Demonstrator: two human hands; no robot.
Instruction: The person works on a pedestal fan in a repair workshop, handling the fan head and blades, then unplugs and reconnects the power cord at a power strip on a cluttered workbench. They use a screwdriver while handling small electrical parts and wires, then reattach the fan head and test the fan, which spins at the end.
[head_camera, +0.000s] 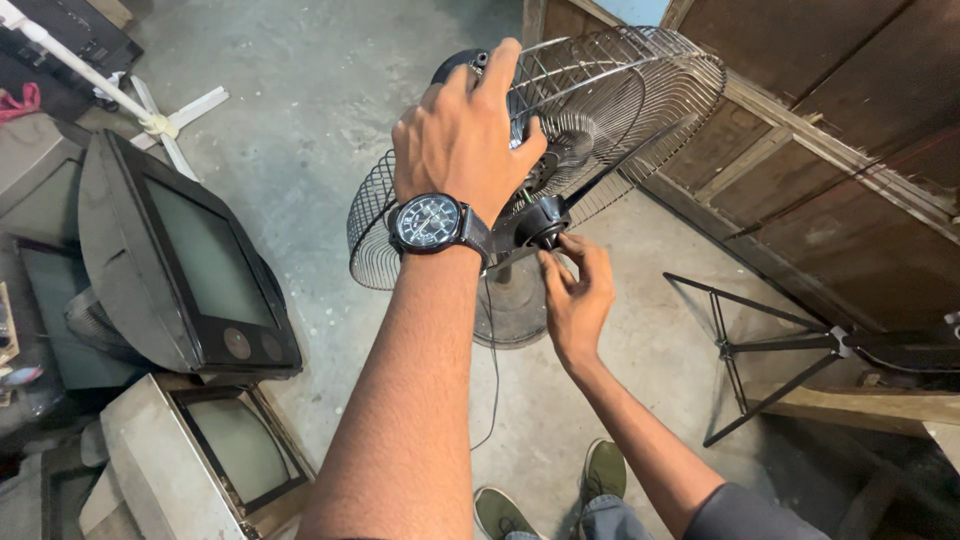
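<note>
A pedestal fan with a wire cage (620, 90) stands on a round base (515, 315) on the concrete floor, its head tilted over. My left hand (465, 140), with a dark wristwatch (428, 222) on the wrist, grips the top of the black motor housing behind the cage. Lower down, the fingertips of my right hand (578, 295) pinch a black knob (546, 222) at the fan's neck joint. The neck and part of the motor are hidden behind my left hand. A thin black cord (493, 380) hangs down toward the floor.
Old tube monitors (190, 270) and a pale one (210, 450) are stacked at the left. A white cross-foot stand (150, 115) lies at the back left. A black folding tripod (770, 345) and brown wooden panels (850, 150) are on the right. My green shoes (600, 470) are below.
</note>
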